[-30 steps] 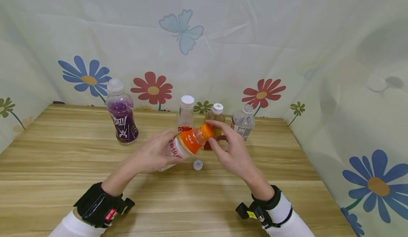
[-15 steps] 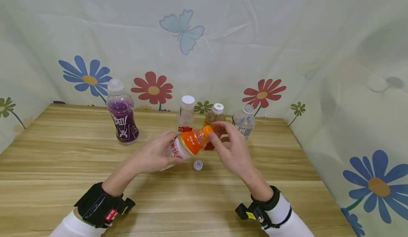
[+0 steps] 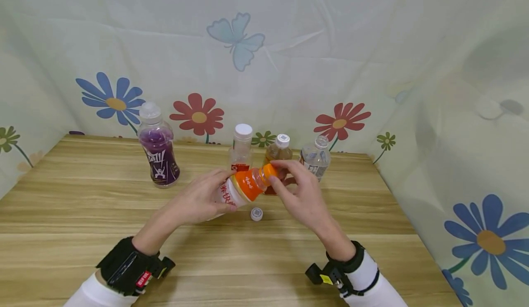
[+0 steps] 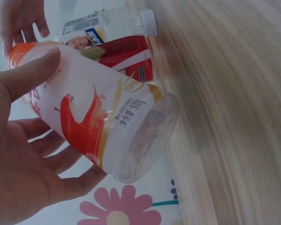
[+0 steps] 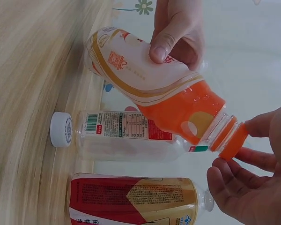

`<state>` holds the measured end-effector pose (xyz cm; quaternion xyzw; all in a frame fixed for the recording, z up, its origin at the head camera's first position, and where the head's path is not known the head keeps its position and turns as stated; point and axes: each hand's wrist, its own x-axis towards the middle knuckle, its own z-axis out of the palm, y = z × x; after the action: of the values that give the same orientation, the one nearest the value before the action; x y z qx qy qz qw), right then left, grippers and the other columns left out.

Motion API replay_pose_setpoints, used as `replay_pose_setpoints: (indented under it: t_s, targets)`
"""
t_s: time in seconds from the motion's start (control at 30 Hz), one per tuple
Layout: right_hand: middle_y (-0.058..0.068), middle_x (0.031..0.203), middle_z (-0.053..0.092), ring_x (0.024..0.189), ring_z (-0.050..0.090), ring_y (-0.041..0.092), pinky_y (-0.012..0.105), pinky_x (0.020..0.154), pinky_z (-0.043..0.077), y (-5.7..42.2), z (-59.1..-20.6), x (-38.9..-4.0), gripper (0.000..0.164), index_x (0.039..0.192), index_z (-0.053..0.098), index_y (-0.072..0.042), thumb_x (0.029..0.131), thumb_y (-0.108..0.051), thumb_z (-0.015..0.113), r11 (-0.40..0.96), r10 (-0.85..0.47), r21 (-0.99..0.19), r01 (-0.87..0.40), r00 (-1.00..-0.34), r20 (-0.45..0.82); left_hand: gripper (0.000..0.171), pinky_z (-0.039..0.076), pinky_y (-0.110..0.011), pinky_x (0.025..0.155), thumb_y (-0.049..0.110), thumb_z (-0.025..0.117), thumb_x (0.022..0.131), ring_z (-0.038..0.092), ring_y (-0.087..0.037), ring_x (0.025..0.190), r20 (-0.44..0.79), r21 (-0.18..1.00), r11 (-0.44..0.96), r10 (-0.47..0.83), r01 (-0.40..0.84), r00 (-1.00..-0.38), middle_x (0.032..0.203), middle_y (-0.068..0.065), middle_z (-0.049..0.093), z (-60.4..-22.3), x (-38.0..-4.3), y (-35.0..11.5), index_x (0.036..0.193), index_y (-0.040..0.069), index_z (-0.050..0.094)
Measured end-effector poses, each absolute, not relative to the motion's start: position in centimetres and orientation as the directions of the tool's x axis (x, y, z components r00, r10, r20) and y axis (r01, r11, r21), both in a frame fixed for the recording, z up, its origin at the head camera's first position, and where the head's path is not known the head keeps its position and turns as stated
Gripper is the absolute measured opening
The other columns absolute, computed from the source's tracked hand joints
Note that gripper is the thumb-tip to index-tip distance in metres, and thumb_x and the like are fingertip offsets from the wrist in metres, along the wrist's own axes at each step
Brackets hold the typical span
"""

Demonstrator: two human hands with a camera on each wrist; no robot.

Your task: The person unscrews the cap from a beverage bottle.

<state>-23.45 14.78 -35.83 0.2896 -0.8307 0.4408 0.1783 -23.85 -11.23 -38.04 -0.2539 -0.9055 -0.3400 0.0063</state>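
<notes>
In the head view, my left hand [image 3: 198, 201] grips the body of a drink bottle [image 3: 248, 184] with an orange top sleeve and a white label. The bottle is tilted off the table, its neck up and to the right. My right hand [image 3: 303, 197] has thumb and fingertips on the orange cap [image 5: 235, 140], pinching it at the neck. An orange ring shows just below the cap in the right wrist view. The left wrist view shows the bottle's see-through base [image 4: 147, 140] and an apple picture on the label. A loose white cap [image 3: 256, 214] lies on the table below the bottle.
A purple-filled bottle [image 3: 161, 155] stands to the left. Behind my hands are a clear bottle [image 3: 243, 144] and an amber bottle [image 3: 278, 152], both white-capped. An uncapped clear bottle [image 3: 316, 160] stands to the right. A flowered cloth [image 3: 264, 86] hangs behind the table.
My right fingers have shifted around the orange cap, the thumb moving up and the forefinger slightly down. The left hand and tilted bottle have hardly moved.
</notes>
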Motion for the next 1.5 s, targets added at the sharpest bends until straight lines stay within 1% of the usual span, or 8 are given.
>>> replay_pose_setpoints:
  t_s: [0.23,0.53,0.77,0.9,1.07,1.23,1.4,1.5]
  targets:
    - [0.008,0.127,0.065,0.101,0.061,0.019,0.036,0.083,0.059,14.94,-35.75,-23.60,0.034,0.130,0.064,-0.002,0.097,-0.001,0.069,0.453,-0.363,-0.601,-0.658,-0.753,0.550,0.082,0.047,-0.056,0.104,0.020,0.087,0.083,0.058,-0.032,0.122,0.194,0.618,0.632,0.453,0.467,-0.870,0.143,-0.014,0.057,-38.08,-23.83,-11.28,0.152,0.004,0.045]
    - [0.008,0.137,0.063,0.116,0.062,0.022,0.043,0.087,0.059,14.97,-35.84,-23.68,0.038,0.131,0.065,-0.002,0.095,0.008,0.065,0.393,-0.382,-0.606,-0.691,-0.723,0.576,0.078,0.048,-0.054,0.104,0.019,0.087,0.084,0.059,-0.031,0.121,0.202,0.619,0.623,0.463,0.479,-0.863,0.140,-0.014,0.059,-38.19,-23.93,-11.32,0.150,0.004,0.048]
    - [0.008,0.133,0.064,0.114,0.062,0.022,0.041,0.088,0.059,14.97,-35.83,-23.67,0.034,0.130,0.066,-0.002,0.096,0.003,0.068,0.364,-0.378,-0.632,-0.684,-0.728,0.572,0.077,0.048,-0.055,0.104,0.019,0.087,0.084,0.058,-0.032,0.123,0.204,0.622,0.621,0.460,0.477,-0.864,0.141,-0.014,0.058,-38.20,-23.92,-11.34,0.149,0.004,0.048]
    - [0.009,0.127,0.065,0.109,0.063,0.022,0.038,0.089,0.059,14.92,-35.94,-23.62,0.031,0.128,0.065,-0.002,0.098,-0.002,0.069,0.362,-0.353,-0.663,-0.655,-0.755,0.552,0.078,0.047,-0.055,0.104,0.019,0.087,0.084,0.058,-0.032,0.123,0.197,0.618,0.629,0.456,0.471,-0.868,0.141,-0.014,0.058,-38.21,-23.89,-11.31,0.150,0.004,0.048]
    - [0.012,0.122,0.065,0.108,0.066,0.024,0.036,0.090,0.058,14.86,-35.97,-23.49,0.030,0.125,0.065,0.000,0.097,-0.004,0.071,0.365,-0.307,-0.703,-0.610,-0.792,0.528,0.077,0.047,-0.056,0.105,0.020,0.087,0.084,0.058,-0.033,0.124,0.202,0.602,0.641,0.455,0.476,-0.867,0.142,-0.014,0.058,-38.21,-23.85,-11.24,0.149,0.004,0.049]
    - [0.011,0.117,0.067,0.104,0.066,0.024,0.036,0.085,0.060,14.90,-36.01,-23.56,0.028,0.122,0.067,0.000,0.095,-0.005,0.073,0.392,-0.292,-0.691,-0.608,-0.794,0.533,0.077,0.047,-0.056,0.105,0.020,0.087,0.084,0.057,-0.034,0.126,0.205,0.594,0.644,0.458,0.482,-0.865,0.143,-0.015,0.057,-38.15,-23.84,-11.25,0.149,0.004,0.049]
    - [0.006,0.112,0.067,0.097,0.063,0.020,0.039,0.077,0.061,15.07,-35.96,-23.57,0.027,0.121,0.070,-0.004,0.095,-0.008,0.075,0.420,-0.294,-0.661,-0.622,-0.782,0.549,0.078,0.047,-0.056,0.105,0.019,0.087,0.084,0.057,-0.034,0.126,0.214,0.589,0.643,0.461,0.490,-0.861,0.143,-0.015,0.057,-38.14,-23.83,-11.25,0.149,0.004,0.049]
    - [0.004,0.111,0.067,0.095,0.063,0.020,0.042,0.075,0.061,15.18,-35.91,-23.62,0.026,0.120,0.071,-0.006,0.094,-0.008,0.075,0.416,-0.303,-0.661,-0.624,-0.781,0.546,0.078,0.047,-0.056,0.104,0.018,0.087,0.084,0.057,-0.034,0.125,0.213,0.588,0.644,0.461,0.490,-0.862,0.143,-0.015,0.057,-38.13,-23.80,-11.24,0.149,0.004,0.049]
